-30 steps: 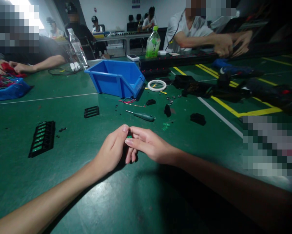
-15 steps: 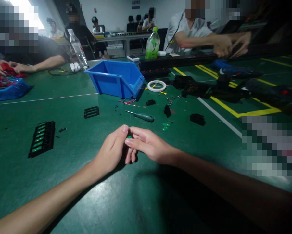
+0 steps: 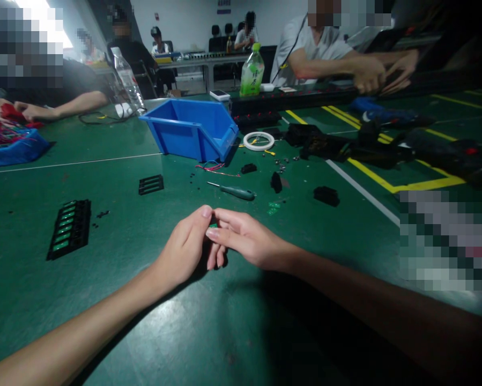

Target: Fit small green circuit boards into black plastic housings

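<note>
My left hand and my right hand meet at the middle of the green table, fingers closed round a small part with a green board. Most of that part is hidden by the fingers. Beyond them lies a green-handled screwdriver. Off to the left is a black frame holding a row of green boards, with a slotted black piece farther back. Loose green boards and black parts lie to the right.
A blue bin stands behind the screwdriver, beside a white ring. Bottles are at the back. Blue and black tools lie at the right. People sit across the table and at the left.
My hands hold the same pose round the small part. Across the table, a person's hands have shifted slightly.
</note>
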### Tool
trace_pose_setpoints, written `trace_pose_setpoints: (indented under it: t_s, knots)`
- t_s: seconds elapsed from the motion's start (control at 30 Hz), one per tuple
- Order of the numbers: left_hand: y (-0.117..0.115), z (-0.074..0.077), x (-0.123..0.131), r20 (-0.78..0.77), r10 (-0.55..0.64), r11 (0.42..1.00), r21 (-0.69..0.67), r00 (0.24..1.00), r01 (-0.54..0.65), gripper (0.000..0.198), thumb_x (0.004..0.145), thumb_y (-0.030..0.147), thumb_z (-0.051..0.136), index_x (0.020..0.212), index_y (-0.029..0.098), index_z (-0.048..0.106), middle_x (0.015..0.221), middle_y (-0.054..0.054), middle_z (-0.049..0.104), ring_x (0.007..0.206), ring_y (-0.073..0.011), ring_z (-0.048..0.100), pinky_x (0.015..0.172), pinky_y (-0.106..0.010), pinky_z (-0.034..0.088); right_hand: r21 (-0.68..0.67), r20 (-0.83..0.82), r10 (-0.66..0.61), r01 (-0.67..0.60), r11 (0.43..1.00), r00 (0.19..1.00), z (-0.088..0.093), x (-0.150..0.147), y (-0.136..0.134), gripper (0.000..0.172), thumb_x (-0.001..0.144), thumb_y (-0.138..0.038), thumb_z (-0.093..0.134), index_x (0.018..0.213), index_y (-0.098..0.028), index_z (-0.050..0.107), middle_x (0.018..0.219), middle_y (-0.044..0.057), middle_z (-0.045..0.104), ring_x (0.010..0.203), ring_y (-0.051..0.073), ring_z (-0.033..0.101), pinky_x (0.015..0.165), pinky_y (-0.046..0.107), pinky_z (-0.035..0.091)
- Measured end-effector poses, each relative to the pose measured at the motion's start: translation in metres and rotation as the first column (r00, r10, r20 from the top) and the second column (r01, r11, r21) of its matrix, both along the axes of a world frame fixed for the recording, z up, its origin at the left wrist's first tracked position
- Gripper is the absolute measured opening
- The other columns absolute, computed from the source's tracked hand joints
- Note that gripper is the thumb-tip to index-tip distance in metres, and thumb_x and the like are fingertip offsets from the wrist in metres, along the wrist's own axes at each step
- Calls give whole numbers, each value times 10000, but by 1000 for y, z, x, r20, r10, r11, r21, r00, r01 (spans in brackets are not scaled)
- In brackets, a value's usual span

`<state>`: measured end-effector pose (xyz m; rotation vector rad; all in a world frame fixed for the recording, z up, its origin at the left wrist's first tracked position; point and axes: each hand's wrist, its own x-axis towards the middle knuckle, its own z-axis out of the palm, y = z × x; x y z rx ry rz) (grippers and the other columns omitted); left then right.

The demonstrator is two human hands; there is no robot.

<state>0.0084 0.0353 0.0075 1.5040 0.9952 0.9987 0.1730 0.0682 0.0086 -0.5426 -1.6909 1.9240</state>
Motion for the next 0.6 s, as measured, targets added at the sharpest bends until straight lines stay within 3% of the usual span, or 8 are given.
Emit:
trace_pose_setpoints:
  t_s: [0.2,0.6]
  knots:
    - [0,-1,0,-4,-1,1000,-1,1000,1,472,1122,449,277,863,179,564,545,31,619,501,-116,603,605,-248,478,9,6,0,0,1000,1000,-1,0,1,282,1041,-337,556,1215,-115,549,756,26,691,623,135,698,591,237,552]
    - [0,-2,0,5,-5,1000,-14,1000,5,482,1120,456,276,844,180,558,526,31,613,486,-122,597,598,-255,479,5,11,-2,2,1000,1000,0,0,1,326,1039,-383,570,1227,-117,550,759,26,690,625,141,697,593,246,552]
